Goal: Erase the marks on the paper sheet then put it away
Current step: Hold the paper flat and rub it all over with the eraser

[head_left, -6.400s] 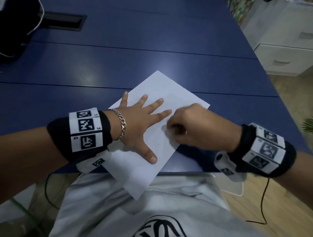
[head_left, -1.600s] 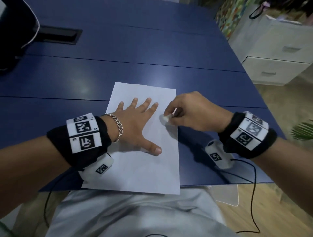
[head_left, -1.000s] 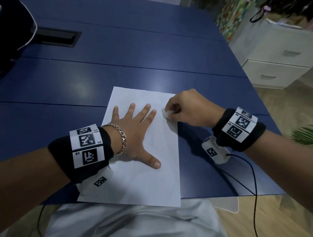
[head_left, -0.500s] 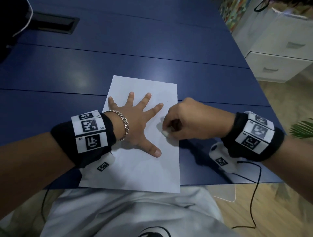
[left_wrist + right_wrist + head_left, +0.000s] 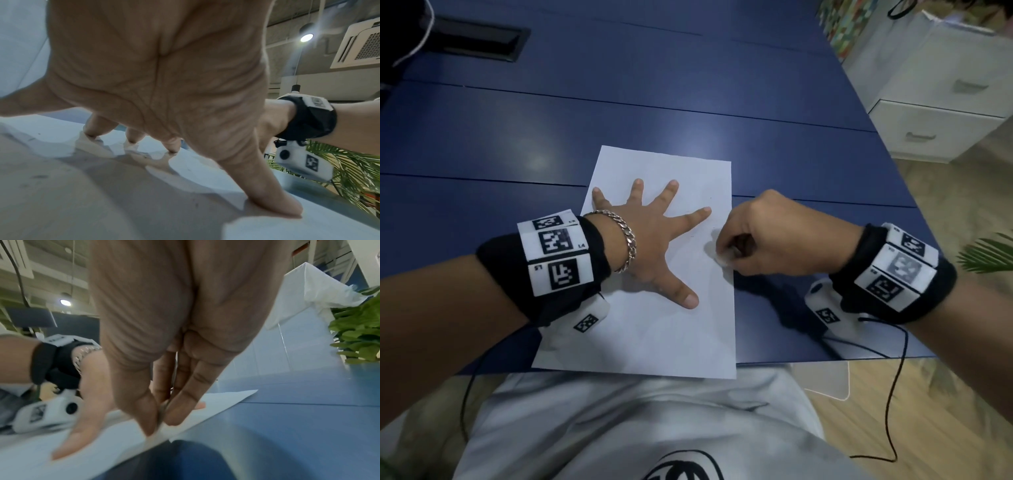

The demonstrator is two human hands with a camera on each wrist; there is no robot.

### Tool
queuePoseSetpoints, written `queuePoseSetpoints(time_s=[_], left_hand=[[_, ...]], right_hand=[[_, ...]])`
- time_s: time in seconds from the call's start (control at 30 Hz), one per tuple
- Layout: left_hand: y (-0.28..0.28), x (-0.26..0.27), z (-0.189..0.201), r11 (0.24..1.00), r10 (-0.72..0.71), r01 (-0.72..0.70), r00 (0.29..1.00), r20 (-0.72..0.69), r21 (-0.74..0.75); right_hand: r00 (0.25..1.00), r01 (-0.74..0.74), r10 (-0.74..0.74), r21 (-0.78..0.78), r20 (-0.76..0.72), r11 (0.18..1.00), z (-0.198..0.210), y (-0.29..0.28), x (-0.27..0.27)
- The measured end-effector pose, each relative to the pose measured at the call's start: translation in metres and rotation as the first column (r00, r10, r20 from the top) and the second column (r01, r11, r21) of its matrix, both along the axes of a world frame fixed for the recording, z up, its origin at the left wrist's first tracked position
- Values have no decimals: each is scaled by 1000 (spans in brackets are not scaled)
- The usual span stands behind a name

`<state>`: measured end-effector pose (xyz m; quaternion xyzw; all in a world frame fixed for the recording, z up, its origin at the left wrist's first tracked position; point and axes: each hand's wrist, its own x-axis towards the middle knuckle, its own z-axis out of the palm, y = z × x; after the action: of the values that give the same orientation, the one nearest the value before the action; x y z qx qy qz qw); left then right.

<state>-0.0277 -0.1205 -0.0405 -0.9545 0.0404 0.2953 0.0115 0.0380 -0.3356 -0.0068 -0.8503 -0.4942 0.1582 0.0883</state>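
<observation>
A white paper sheet (image 5: 654, 329) lies on the blue table (image 5: 482, 154), its near edge hanging slightly over the table's front. My left hand (image 5: 654, 240) lies flat on it with fingers spread, pressing the sheet (image 5: 61, 194) down. My right hand (image 5: 726, 255) pinches a small white eraser (image 5: 722, 257) and holds it against the paper's right edge. In the right wrist view the thumb and fingers (image 5: 179, 408) close round the eraser (image 5: 162, 408) on the sheet (image 5: 30, 459). Marks on the paper are too faint to make out.
A black cable hatch (image 5: 479, 39) is set in the table at the far left, beside a dark object (image 5: 397, 34) in the corner. White drawer cabinets (image 5: 935, 130) stand right of the table. A green plant (image 5: 989, 253) is at the right edge.
The sheet was turned from slanted to nearly straight. My right hand has been rubbing the eraser back and forth along the right edge, now nearer me than one second ago. The left hand stays pressed.
</observation>
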Motion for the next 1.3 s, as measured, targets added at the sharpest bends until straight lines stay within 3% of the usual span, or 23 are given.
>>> queuePoseSetpoints(time_s=[0.13,0.27,0.43,0.5,0.6,0.8,0.93,1.13,1.3], left_hand=[[1,1,1,999,-35,35,999,29,-8],[2,-8,-6,981,-177,182,982,60,-74],[-3,-14,-4,985,-162,161,987,-7,-59],[-5,-13,-2,986,-160,159,987,-13,-45],[-7,-15,-1,987,-157,156,987,-21,-33],[-8,-15,-1,988,-150,149,988,-34,-34],[-9,-16,0,989,-148,147,988,-41,-28],[-7,-15,-3,988,-155,154,988,-28,-29],[-9,-15,-2,988,-154,154,987,-38,-14]], right_hand=[[1000,2,-3,-40,-18,999,1,-1,-3],[999,30,-29,20,-40,999,-3,-2,2],[998,65,-65,5,-6,998,-2,-5,-7],[1000,8,-7,-36,12,999,1,-8,-21],[990,-98,87,-103,-112,990,7,-10,-39],[996,24,-19,-45,91,999,2,-6,-13],[988,-148,139,-150,-65,978,0,-7,-53],[996,-18,26,-90,85,996,2,-4,-26],[990,-133,125,-171,-58,976,5,-1,-58]])
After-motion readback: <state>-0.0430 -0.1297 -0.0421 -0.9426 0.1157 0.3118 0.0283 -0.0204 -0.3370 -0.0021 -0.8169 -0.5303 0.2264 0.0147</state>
